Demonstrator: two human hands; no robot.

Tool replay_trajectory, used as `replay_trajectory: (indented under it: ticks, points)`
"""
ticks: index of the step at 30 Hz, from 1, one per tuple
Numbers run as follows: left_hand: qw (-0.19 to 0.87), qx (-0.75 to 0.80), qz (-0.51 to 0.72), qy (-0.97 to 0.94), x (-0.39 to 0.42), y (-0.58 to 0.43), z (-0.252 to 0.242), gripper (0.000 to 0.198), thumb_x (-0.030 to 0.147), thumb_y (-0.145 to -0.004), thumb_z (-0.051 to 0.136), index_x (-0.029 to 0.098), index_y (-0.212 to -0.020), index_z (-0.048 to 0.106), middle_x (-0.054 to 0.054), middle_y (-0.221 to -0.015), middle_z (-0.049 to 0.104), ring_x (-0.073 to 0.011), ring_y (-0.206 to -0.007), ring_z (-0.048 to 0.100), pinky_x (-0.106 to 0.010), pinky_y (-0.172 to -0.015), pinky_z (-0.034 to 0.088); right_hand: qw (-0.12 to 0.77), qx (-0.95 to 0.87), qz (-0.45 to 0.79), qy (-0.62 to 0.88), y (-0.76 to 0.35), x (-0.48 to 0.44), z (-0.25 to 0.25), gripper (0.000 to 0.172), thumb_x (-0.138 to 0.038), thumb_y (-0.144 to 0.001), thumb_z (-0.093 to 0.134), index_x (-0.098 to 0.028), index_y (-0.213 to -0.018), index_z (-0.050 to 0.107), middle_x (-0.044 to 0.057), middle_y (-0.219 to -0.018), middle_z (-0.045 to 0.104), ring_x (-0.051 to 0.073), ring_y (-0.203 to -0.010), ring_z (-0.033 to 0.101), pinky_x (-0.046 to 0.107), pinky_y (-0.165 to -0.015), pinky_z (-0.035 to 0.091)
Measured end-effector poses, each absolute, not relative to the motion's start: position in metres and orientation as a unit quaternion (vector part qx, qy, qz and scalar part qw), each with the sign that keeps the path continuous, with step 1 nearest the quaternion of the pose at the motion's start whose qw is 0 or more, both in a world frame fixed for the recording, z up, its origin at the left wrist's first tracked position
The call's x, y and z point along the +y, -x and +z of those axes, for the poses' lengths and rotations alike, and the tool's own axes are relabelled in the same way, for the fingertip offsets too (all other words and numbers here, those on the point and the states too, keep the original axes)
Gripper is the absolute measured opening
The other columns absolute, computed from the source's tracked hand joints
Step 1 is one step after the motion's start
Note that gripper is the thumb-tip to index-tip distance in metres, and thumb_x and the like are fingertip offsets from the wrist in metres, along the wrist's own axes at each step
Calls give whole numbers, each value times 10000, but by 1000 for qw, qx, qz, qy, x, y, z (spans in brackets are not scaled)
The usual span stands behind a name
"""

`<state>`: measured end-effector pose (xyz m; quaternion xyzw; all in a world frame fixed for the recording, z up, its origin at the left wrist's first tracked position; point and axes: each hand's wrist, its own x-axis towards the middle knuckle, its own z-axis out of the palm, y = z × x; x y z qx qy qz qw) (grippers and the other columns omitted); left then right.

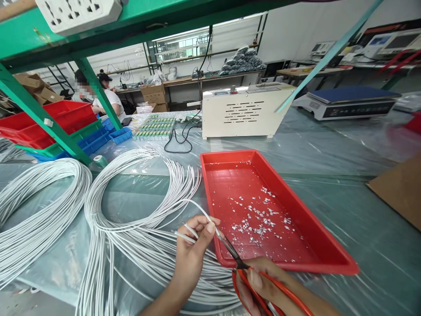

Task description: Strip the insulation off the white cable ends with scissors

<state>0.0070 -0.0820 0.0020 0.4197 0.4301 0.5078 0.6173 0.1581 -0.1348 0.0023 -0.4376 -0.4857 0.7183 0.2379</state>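
Note:
My left hand (194, 250) pinches a white cable (198, 205) between thumb and fingers near its end, and more cable passes through the curled fingers. In my right hand (266, 285) are red-handled scissors (234, 253), their dark blades pointing up and left to the cable end at my left fingertips. Whether the blades touch the cable I cannot tell. A coiled bundle of white cables (131, 224) lies left of and under my left hand. Just beyond both hands sits a red tray (279, 175) with small silvery-white scraps (259, 221) scattered on its bottom.
Another cable coil (42, 210) lies at far left. Behind the tray stand a cream machine (243, 112) and a scale (348, 103). Stacked bins (55, 118) and a green frame post (46, 118) are at left; cardboard (399, 191) is at right. People sit at back left.

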Motion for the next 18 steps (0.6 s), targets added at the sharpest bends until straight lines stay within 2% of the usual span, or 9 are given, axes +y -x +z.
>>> replay_trajectory:
  ticks: [4,9,14,18]
  points:
    - [616,432,507,-420,-82,-7,2,155,297,-733,643,146,-766,661,27,-557,499,-57,-474,400,-156,-431,290,242,-478,722,438,-159,-136,1,567,-701,-746,356,-164,-631,500,-27,-519,471,79,-393,444,201,-413,315]
    - [618,431,511,-414,-84,-7,2,154,297,-730,646,147,-763,661,27,-568,506,-53,-464,391,-156,-429,288,266,-472,716,441,-158,-135,-3,550,-680,-764,354,-167,-620,489,-54,-484,427,65,-373,407,196,-411,280]
    - [638,414,517,-392,-82,-7,2,140,285,-732,652,146,-742,660,57,-505,438,-32,-415,316,-142,-419,266,280,-477,708,438,-151,-135,-9,542,-693,-738,380,-176,-596,457,-56,-493,415,63,-368,384,204,-423,298]
    - [667,388,519,-367,-80,-7,3,134,278,-742,647,145,-731,650,78,-456,405,-21,-383,261,-135,-437,279,331,-505,662,444,-142,-134,-14,519,-684,-720,421,-185,-577,409,-70,-472,342,58,-365,318,189,-377,242]
